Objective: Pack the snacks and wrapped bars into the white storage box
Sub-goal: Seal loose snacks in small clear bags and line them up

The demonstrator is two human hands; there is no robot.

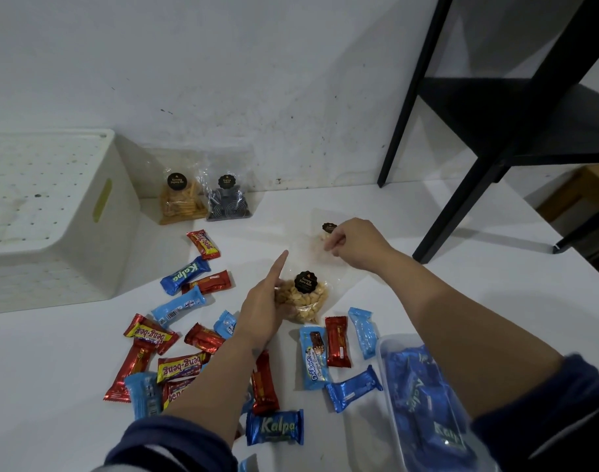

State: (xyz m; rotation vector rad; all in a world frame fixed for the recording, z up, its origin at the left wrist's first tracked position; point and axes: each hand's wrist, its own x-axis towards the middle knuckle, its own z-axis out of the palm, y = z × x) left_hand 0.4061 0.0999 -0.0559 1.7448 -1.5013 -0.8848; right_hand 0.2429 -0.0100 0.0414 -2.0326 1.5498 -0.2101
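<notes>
The white storage box (52, 216), perforated and with a handle slot, stands at the left by the wall. My left hand (264, 308) grips a clear bag of pale nuts (306, 299) with a black label; its index finger points straight out. Just beyond, my right hand (356, 243) pinches a second clear snack bag (320, 233) lying flat on the white table. Several wrapped bars, red (337, 340), blue Kalpa (274, 427) and yellow beng-beng (178, 367), lie scattered near me, some under my left forearm.
Against the wall stand a bag of yellow sticks (178, 202) and a bag of dark spiral snacks (228, 202). A clear plastic tub (386, 362) holding blue Kalpa bars sits at the lower right under my right arm. A black shelf frame (461, 185) stands at the right.
</notes>
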